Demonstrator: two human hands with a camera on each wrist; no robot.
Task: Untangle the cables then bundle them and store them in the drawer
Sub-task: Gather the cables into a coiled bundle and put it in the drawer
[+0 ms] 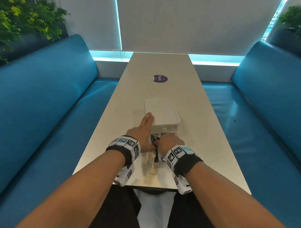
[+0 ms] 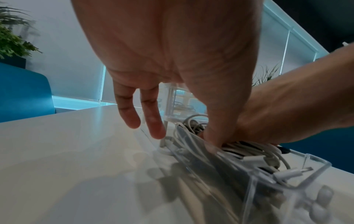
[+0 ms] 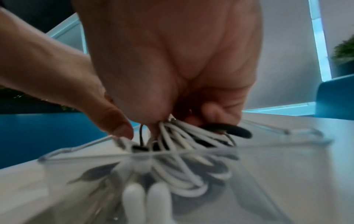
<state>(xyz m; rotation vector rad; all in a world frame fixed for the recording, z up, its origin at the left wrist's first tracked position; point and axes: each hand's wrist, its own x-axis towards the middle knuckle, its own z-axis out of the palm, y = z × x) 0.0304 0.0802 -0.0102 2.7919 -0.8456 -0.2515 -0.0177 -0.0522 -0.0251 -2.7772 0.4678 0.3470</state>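
Observation:
A small white drawer unit (image 1: pixel 161 113) stands on the table, and its clear bottom drawer (image 1: pixel 148 158) is pulled out toward me. A bundle of white and black cables (image 3: pixel 182 136) lies partly inside the clear drawer (image 3: pixel 268 166). My right hand (image 1: pixel 166 140) grips the bundle from above with curled fingers (image 3: pixel 216 112). My left hand (image 1: pixel 145 131) lies along the left side of the unit with its fingers (image 2: pixel 153 121) straight. Its thumb reaches down onto the cables (image 2: pixel 249 151) at the wall of the drawer (image 2: pixel 287 186).
The long white table (image 1: pixel 161 65) runs away from me, with a purple round sticker (image 1: pixel 160 78) beyond the unit. Blue benches (image 1: pixel 42 101) line both sides. Plants (image 1: pixel 13 25) stand behind them, and a blinded window is at the far end. Two white knobs (image 3: pixel 145 200) are on the drawer front.

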